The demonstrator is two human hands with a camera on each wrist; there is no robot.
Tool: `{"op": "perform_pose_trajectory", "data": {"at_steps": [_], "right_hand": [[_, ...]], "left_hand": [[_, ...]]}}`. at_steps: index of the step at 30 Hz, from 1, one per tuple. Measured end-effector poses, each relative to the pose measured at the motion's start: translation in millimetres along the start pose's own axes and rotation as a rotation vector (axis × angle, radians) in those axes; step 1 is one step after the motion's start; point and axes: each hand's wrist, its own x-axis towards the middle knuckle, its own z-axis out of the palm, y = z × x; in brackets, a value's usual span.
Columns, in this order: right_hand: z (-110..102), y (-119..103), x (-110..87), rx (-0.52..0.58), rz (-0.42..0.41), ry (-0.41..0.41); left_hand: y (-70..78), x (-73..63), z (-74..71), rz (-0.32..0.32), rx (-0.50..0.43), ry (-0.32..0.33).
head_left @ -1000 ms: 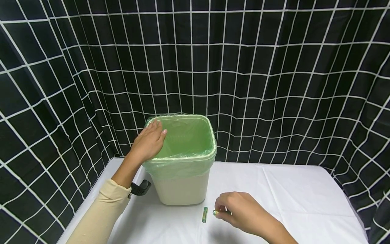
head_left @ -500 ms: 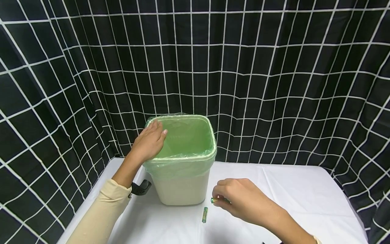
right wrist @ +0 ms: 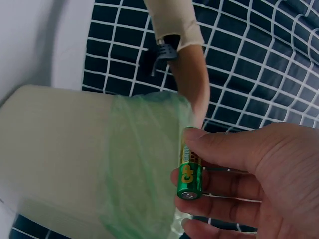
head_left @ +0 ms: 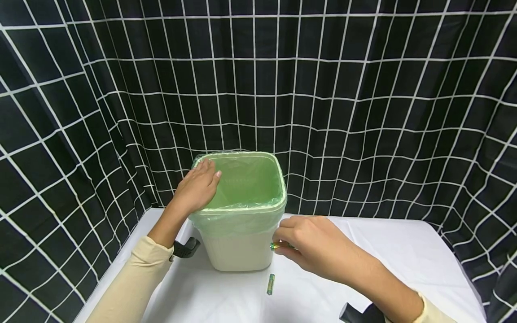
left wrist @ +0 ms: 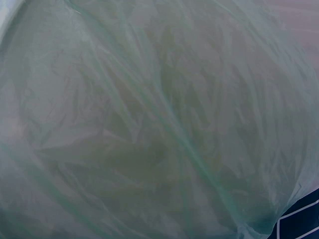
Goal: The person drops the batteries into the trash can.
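Observation:
A white trash bin (head_left: pixel 242 251) lined with a translucent green plastic bag (head_left: pixel 238 222) stands upright on the table. My left hand (head_left: pixel 198 186) rests on the bin's left rim, fingers straight; only the bag (left wrist: pixel 164 119) shows up close in the left wrist view. Between thumb and fingers, my right hand (head_left: pixel 313 244) pinches a green and gold battery (right wrist: pixel 190 167) just right of the bin, above the table. A second green battery (head_left: pixel 270 284) lies on the cloth in front of the bin. The bin's floor is hidden.
A white cloth (head_left: pixel 387 260) covers the table. Behind and to both sides hangs a black curtain (head_left: pixel 323 112) with a white grid. Dark straps with camera mounts (head_left: pixel 186 248) sit on the wrists.
My right hand has risen from near the table and moved forward and left toward the bin with the battery. The left hand and the other battery have stayed in place.

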Motion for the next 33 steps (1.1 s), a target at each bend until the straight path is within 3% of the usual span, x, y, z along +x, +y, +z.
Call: {"op": "perform_pose_trajectory", "data": {"at_steps": [6, 16, 33], "right_hand": [[-10, 3, 15.8, -0.026, -0.039, 0.024], [-19, 11, 41.3, -0.018, -0.033, 0.044], [-11, 34, 83.9, -0.026, -0.018, 0.072]], "left_hand": [[0.4, 0.1, -0.2, -0.001, 0.008, -0.003], [0.8, -1.9, -1.9, -0.006, -0.001, -0.009], [0.6, 1.0, -2.2, -0.012, 0.005, -0.01]]}}
